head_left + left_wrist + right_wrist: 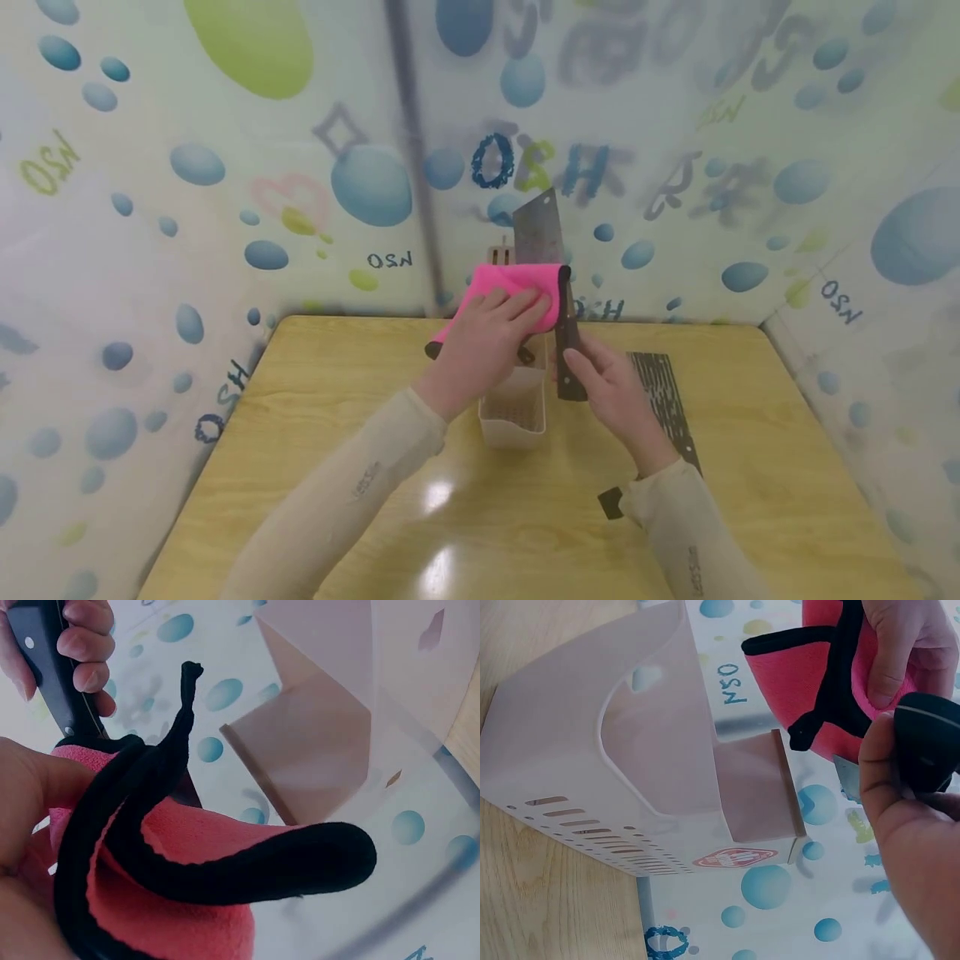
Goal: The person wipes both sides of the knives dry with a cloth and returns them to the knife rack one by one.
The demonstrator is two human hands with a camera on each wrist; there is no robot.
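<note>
A cleaver is held up over the table, its broad grey blade [537,229] pointing upward. My right hand [611,383] grips its black riveted handle [572,367], which also shows in the left wrist view. A pink cloth [517,279] with black edging lies over the lower part of the blade and hides it. My left hand [487,333] holds this cloth, fingers spread across it in the head view. From the left wrist camera, the thumb and fingers pinch the cloth [202,840] in folds, close by the cleaver's handle [46,667].
Beneath the hands stands a beige plastic holder [513,437] with slots and small holes, shown large in the right wrist view. To the right, a dark striped flat piece [663,392] lies on the wooden table [337,417], partly behind the right forearm. A small black piece [611,502] pokes out beside the sleeve.
</note>
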